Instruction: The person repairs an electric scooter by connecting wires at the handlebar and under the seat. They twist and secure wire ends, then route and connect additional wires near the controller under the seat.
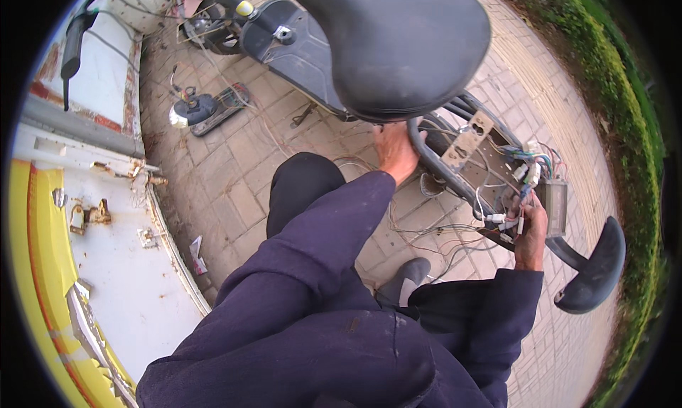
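Note:
An electric scooter stands in front of me with its rear wiring exposed. My left hand (398,152) reaches in under the black saddle (412,46), beside the black frame tube (426,149); its fingertips are hidden there. At the scooter's rear, my right hand (531,237) is closed, the thumb and fingers pinching a white wire connector (521,225). Just beyond it, several coloured wires and white plugs (533,172) run to a silver metal controller box (553,205). A drilled metal plate (470,139) lies across the frame.
A black padded backrest (595,269) sticks out behind the scooter. Loose wires (440,232) trail over the brick paving. A detached light unit (202,110) lies on the ground at left. A rusty white metal panel (128,252) stands at left, a green hedge (604,74) at right.

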Demonstrator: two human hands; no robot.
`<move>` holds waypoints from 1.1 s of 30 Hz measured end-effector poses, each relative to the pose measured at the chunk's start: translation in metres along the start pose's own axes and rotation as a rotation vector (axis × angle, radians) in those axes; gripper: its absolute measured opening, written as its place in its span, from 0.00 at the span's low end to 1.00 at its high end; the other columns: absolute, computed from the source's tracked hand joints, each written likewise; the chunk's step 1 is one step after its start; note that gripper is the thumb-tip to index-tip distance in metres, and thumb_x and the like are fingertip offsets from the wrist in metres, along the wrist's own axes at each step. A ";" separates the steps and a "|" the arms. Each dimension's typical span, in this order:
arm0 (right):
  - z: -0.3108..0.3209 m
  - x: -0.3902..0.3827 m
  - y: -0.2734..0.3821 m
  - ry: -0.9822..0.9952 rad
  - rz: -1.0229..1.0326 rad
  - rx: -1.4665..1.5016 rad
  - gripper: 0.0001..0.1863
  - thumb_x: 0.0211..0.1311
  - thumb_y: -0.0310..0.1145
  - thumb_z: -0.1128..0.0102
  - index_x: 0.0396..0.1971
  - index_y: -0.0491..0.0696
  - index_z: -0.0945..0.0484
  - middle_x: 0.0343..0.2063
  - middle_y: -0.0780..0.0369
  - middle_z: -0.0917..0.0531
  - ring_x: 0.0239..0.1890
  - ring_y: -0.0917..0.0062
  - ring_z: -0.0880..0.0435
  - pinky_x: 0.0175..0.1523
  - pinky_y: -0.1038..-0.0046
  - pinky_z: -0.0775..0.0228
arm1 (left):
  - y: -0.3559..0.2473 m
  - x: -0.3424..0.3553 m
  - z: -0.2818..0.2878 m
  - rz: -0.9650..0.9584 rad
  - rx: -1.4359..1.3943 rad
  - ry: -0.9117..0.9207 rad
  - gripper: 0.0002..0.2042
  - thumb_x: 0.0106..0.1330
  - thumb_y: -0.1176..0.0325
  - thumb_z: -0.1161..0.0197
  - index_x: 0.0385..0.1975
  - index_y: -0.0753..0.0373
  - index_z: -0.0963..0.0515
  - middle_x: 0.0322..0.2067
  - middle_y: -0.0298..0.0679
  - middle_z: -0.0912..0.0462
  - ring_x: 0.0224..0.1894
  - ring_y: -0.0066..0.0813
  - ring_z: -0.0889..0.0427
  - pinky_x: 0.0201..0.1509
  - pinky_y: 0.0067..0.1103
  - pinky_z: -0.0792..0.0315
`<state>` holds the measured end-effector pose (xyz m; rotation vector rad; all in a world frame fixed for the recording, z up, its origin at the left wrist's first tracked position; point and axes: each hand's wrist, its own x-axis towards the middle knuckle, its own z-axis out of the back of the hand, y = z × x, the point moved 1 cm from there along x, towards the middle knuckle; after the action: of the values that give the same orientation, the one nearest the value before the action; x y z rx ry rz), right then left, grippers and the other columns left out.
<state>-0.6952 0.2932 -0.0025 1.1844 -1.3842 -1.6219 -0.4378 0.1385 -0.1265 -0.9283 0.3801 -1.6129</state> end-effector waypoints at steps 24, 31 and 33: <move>-0.001 -0.002 0.005 -0.042 0.044 -0.123 0.15 0.63 0.38 0.47 0.43 0.44 0.23 0.29 0.68 0.21 0.30 0.85 0.24 0.32 0.83 0.35 | 0.000 -0.023 0.004 0.025 -0.360 -0.211 0.13 0.59 0.80 0.38 0.44 0.61 0.22 0.43 0.50 0.23 0.48 0.57 0.23 0.51 0.41 0.28; 0.003 -0.001 0.001 -0.033 0.037 -0.147 0.16 0.67 0.41 0.47 0.46 0.45 0.22 0.30 0.70 0.22 0.31 0.88 0.25 0.30 0.86 0.37 | 0.074 -0.050 -0.031 0.622 -0.435 -0.158 0.19 0.63 0.76 0.39 0.55 0.65 0.25 0.48 0.55 0.21 0.53 0.55 0.23 0.58 0.42 0.30; 0.003 -0.001 0.001 -0.045 0.046 -0.139 0.15 0.66 0.39 0.47 0.44 0.44 0.23 0.30 0.68 0.22 0.30 0.86 0.25 0.32 0.83 0.37 | 0.096 -0.039 -0.048 0.568 -0.429 -0.077 0.21 0.64 0.75 0.40 0.59 0.66 0.26 0.49 0.57 0.21 0.55 0.58 0.23 0.59 0.42 0.30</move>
<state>-0.6981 0.2952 -0.0014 1.0344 -1.2943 -1.6928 -0.4083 0.1372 -0.2369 -1.0756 0.8734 -0.9865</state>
